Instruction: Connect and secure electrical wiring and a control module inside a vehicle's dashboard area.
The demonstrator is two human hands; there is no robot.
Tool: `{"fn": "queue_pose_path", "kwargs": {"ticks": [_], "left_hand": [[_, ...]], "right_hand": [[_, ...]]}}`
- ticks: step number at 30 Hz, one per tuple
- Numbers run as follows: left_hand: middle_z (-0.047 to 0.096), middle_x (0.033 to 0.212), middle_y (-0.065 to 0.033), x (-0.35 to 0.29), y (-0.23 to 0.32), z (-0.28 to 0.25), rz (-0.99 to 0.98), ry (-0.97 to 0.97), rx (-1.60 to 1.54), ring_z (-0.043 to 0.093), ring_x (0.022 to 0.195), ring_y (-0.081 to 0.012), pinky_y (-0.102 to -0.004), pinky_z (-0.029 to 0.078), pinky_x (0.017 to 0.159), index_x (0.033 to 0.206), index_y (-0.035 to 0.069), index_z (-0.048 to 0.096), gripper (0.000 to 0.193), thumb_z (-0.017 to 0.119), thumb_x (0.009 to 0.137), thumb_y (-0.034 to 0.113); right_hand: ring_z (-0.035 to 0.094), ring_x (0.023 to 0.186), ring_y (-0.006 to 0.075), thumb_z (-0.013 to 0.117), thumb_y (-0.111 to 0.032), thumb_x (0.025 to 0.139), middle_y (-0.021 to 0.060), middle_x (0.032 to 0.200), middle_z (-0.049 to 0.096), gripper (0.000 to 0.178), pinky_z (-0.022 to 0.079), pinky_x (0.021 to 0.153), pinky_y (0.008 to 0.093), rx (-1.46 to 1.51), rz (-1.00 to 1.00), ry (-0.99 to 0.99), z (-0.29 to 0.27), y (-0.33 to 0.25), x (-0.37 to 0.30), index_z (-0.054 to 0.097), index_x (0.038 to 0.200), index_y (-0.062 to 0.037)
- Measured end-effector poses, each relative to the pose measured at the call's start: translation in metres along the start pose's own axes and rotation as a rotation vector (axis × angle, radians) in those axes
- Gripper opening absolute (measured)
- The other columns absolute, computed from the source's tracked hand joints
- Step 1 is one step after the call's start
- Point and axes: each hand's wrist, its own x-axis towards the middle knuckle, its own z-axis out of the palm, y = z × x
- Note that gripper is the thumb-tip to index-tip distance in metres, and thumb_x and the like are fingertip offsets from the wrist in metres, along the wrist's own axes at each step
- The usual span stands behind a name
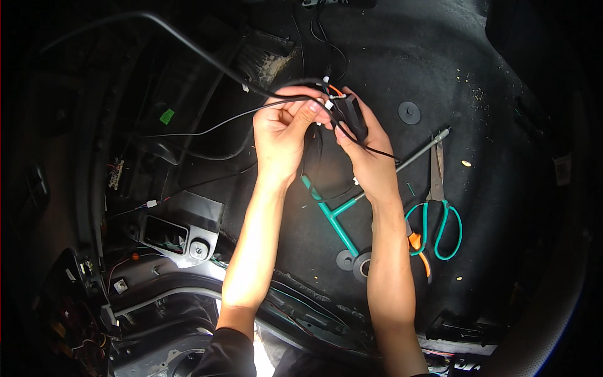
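Observation:
My right hand [370, 147] is wrapped round a small black box [353, 118], its thumb along the near side. An orange wire [336, 90] and white plugs sit at the box's upper left edge. Just left of it, my left hand [282, 122] pinches a small white connector [328, 104] between thumb and fingertips, beside the box's end. A thick black cable [201, 53] arches in from the upper left and passes over my left fingers. A thinner black cable [220, 124] runs leftward from the same spot. Whether the connector is seated in the box I cannot make out.
On the black floor lie a green T-handled tool [333, 217], green-handled scissors [435, 188], an orange-handled tool [414, 241], a tape roll [362, 267] and a black disc [409, 113]. Exposed trim with wiring and a grey bracket [200, 249] stand at the left. A green scrap [166, 116] lies beyond.

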Motion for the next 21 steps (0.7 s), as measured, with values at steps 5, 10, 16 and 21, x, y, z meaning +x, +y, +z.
{"fn": "queue_pose_path", "kwargs": {"ticks": [5,10,16,21], "left_hand": [[0.073,0.090,-0.0097,0.004,0.002,-0.007,0.039,0.052,0.120,0.068,0.078,-0.0107,-0.0243,0.056,0.075,0.109,-0.005,0.067,0.013,0.067,0.096,-0.001],[0.073,0.091,-0.0079,0.006,0.007,-0.006,0.060,0.054,0.133,0.066,0.079,-0.0098,-0.0234,0.054,0.075,0.105,-0.004,0.068,0.011,0.069,0.095,0.000],[0.073,0.101,-0.0078,0.003,0.002,0.000,0.216,0.215,0.351,0.065,0.092,-0.0112,-0.0242,0.051,0.084,0.104,-0.001,0.068,0.010,0.070,0.094,0.001],[0.071,0.091,-0.0044,-0.001,-0.008,-0.002,0.252,0.223,0.587,0.065,0.087,-0.0098,-0.0234,0.050,0.080,0.106,-0.001,0.071,0.013,0.071,0.096,0.007]], "right_hand": [[0.056,0.091,0.0072,0.065,-0.022,0.101,0.0002,0.108,0.066,0.031,0.046,0.084,0.0232,-0.265,-0.133,-0.057,0.003,-0.002,0.001,0.067,0.125,-0.0020],[0.064,0.087,0.0132,0.067,-0.018,0.099,0.0051,0.099,0.067,0.027,0.048,0.075,0.0270,-0.353,0.144,-0.200,0.004,-0.022,0.015,0.069,0.119,-0.0004],[0.072,0.093,0.0196,0.069,-0.009,0.095,0.0101,0.100,0.071,0.018,0.060,0.088,0.0308,0.417,0.097,0.039,0.017,-0.005,0.043,0.063,0.108,0.0026],[0.070,0.093,0.0183,0.069,-0.007,0.095,0.0087,0.104,0.071,0.012,0.056,0.093,0.0351,0.651,0.069,0.047,0.002,0.005,0.046,0.063,0.104,-0.0025]]}}
